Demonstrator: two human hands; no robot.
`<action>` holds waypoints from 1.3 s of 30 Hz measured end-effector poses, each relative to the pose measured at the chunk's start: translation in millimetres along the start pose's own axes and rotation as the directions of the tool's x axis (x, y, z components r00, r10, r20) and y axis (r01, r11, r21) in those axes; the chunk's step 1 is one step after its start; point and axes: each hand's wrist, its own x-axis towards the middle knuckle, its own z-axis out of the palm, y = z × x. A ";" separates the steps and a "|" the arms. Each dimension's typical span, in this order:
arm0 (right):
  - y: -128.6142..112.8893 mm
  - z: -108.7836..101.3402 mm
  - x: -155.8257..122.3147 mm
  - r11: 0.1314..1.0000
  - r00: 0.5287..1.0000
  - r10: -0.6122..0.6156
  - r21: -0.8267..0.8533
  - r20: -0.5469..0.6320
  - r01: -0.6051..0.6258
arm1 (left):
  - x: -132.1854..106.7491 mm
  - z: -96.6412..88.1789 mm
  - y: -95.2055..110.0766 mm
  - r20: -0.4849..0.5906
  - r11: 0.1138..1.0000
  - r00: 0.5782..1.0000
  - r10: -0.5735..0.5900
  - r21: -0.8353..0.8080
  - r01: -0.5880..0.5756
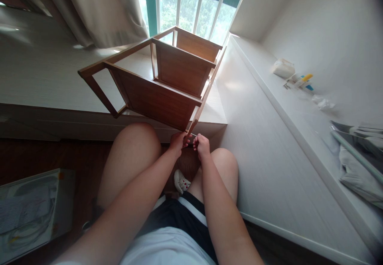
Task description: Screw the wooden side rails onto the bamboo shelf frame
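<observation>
A brown wooden rack with several flat panels lies tilted on the pale ledge in front of me. Its near lower corner reaches out over the ledge's edge, above my knees. My left hand is closed around the frame at that corner. Just to the right, my right hand pinches a thin, light metal rod, like a hex key, whose far end meets the frame by my left fingers. The rod's tip is too small to make out.
Pale ledge runs leftward under a curtain. At right, a white partition carries a shelf with a white box, a yellow-handled item and grey cloth. A box of papers stands on the floor at left.
</observation>
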 end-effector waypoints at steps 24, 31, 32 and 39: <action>-4.3 -1.1 -6.3 0.984 0.995 -0.100 -0.145 0.028 0.103 | -1.6 1.0 2.4 -0.006 1.000 1.000 -0.010 -0.003 0.010; -2.2 1.8 -2.7 0.999 1.000 -0.001 -0.040 0.013 0.001 | -0.3 1.6 0.7 -0.002 1.000 1.000 -0.011 -0.003 0.011; -2.4 2.6 -2.6 1.000 1.000 0.023 -0.015 0.017 -0.022 | -0.2 1.6 0.4 -0.003 1.000 1.000 -0.011 -0.004 0.011; -7.6 5.8 -2.2 0.977 0.985 0.160 0.134 0.061 -0.167 | 0.3 0.7 0.1 -0.001 1.000 1.000 -0.010 -0.013 0.010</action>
